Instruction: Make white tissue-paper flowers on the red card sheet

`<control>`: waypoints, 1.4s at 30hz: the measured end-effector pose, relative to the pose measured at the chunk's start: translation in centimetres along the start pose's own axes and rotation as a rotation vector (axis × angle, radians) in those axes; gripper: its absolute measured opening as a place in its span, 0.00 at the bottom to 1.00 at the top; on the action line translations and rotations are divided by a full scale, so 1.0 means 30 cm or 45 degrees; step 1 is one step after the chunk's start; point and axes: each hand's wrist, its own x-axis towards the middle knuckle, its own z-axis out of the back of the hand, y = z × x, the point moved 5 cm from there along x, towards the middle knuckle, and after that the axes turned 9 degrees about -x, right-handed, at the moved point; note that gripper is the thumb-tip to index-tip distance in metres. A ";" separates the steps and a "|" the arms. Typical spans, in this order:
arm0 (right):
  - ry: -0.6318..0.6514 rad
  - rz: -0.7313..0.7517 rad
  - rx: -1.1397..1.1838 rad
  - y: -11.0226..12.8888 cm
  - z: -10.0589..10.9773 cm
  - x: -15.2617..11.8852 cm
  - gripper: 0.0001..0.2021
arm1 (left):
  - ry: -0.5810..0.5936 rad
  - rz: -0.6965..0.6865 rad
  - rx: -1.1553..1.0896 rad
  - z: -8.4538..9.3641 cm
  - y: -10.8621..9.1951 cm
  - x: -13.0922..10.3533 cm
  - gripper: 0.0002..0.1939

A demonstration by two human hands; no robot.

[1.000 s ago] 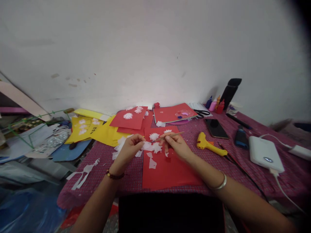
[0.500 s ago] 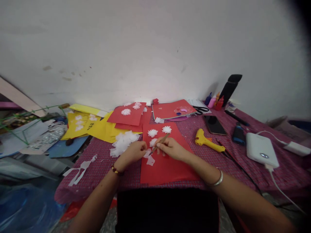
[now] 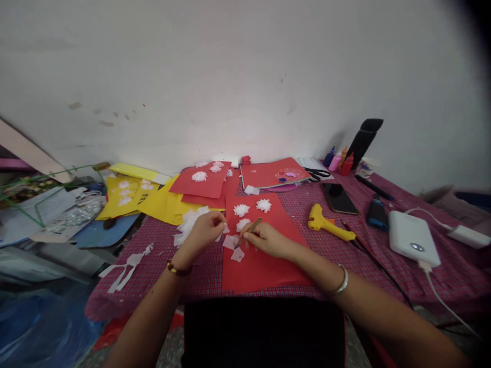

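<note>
A red paper sheet [image 3: 264, 271] lies before me, with three fluffy white paper flowers [image 3: 241, 210] near its top. Two flat pieces of white tissue paper [image 3: 238, 254] rest on its left side. My right hand [image 3: 266, 239] grips a thin brown stick [image 3: 254, 225] like a pencil, its dark tip down at these pieces. My left hand [image 3: 206, 228] is closed in a pinch just left of the sheet. A scrap of white tissue shows at its fingertips. Partly behind that hand is a loose pile of white tissue squares [image 3: 186, 225].
Yellow sheets [image 3: 161, 204] and red sheets [image 3: 201, 184] with white flowers lie behind to the left. On the right are a yellow glue gun [image 3: 330, 226], a phone [image 3: 339, 198] and a white power bank [image 3: 412, 235] with cables. Scissors [image 3: 316, 174] lie at the back.
My left hand has moved left and slightly up, off the red sheet, toward the tissue pile. The stick in my right hand has shifted slightly, its tip still by the tissue pieces.
</note>
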 end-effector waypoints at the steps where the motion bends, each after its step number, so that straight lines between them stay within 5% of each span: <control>1: -0.018 0.013 0.003 0.009 0.008 -0.001 0.15 | -0.026 0.038 -0.126 0.010 0.001 0.000 0.02; 9: -0.593 -0.093 0.272 0.026 0.130 -0.042 0.16 | -0.070 0.116 -0.685 -0.024 -0.016 -0.009 0.08; 15: -0.614 -0.038 0.407 0.020 0.130 -0.045 0.16 | -0.065 0.102 -0.760 -0.051 -0.016 -0.009 0.12; 21: -0.223 -0.084 0.414 0.021 0.082 -0.030 0.15 | -0.108 0.157 -0.859 -0.046 -0.033 -0.014 0.13; 27: -0.423 -0.079 0.404 0.016 0.103 -0.034 0.16 | 0.188 0.240 -0.971 -0.097 -0.065 -0.036 0.13; 32: -0.698 -0.082 0.424 0.014 0.152 -0.050 0.15 | 0.224 0.301 -0.875 -0.112 -0.054 -0.033 0.14; 42: -0.554 -0.043 0.248 0.000 0.105 -0.046 0.17 | 0.071 0.219 -0.790 -0.083 -0.070 -0.023 0.12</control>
